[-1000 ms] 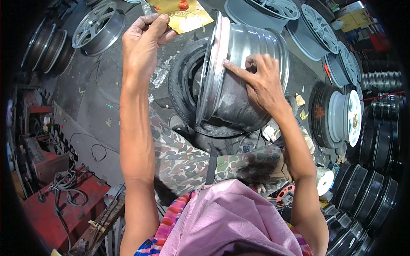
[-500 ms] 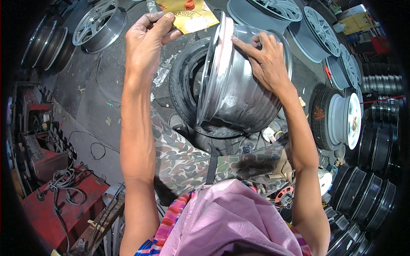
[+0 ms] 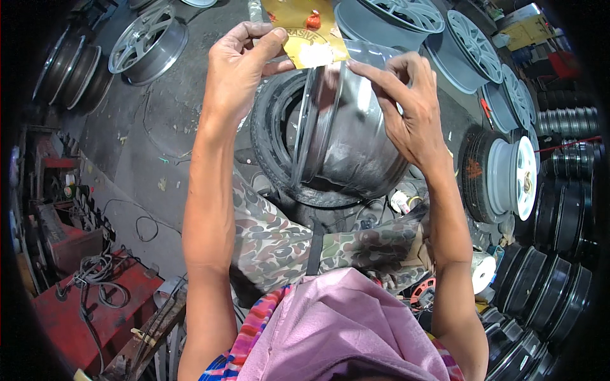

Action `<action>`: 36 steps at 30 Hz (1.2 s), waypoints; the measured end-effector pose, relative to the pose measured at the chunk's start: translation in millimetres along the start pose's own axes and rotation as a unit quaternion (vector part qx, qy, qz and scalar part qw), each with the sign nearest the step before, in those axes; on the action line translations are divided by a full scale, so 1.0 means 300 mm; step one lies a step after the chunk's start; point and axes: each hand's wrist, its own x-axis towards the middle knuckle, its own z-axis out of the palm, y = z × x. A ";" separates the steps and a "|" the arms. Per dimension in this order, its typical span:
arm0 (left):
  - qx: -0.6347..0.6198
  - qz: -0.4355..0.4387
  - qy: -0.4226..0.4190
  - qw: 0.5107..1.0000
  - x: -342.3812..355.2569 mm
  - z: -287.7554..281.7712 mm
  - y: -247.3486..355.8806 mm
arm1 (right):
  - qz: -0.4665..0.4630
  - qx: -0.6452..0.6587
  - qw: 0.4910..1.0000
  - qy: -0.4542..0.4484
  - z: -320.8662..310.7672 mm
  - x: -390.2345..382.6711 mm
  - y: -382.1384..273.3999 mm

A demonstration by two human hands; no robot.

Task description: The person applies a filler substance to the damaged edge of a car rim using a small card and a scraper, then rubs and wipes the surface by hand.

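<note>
A yellow sandpaper sheet, printed on its back and with an orange-red patch, is pinched by its left edge between the thumb and fingers of my left hand. My right hand is raised over the metal wheel rim, its index finger stretched to the sheet's lower right corner and the other fingers bent. Whether that fingertip touches the paper I cannot tell. The rim lies tilted on its side on a black tyre, in front of my knees. The sheet covers part of the rim's upper edge.
Alloy wheels lie at the far left, with grey ones at the far right. A wheel with a tyre stands at right, near stacked black rims. A red metal box with a coiled cable sits lower left.
My left hand has brought the sandpaper right and nearer, over the rim's upper edge. My right hand has lifted off the rim and shifted slightly right, its index finger now at the sheet's corner.
</note>
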 end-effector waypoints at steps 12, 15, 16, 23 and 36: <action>-0.089 -0.069 -0.021 0.993 -0.006 0.024 -0.022 | -0.070 -0.078 0.993 -0.051 -0.002 0.075 -0.010; -0.067 -0.040 0.016 0.997 0.017 -0.046 -0.032 | -0.007 0.018 0.997 -0.070 0.018 0.022 0.045; -0.050 -0.021 0.039 0.998 0.026 -0.059 -0.024 | 0.046 0.063 0.995 -0.064 0.029 0.006 0.090; -0.024 -0.023 0.097 0.995 0.030 -0.115 -0.003 | 0.049 0.052 0.993 -0.091 0.139 0.016 0.236; -0.025 -0.016 0.093 0.995 0.035 -0.097 0.005 | 0.024 -0.036 0.991 -0.130 0.119 -0.042 0.128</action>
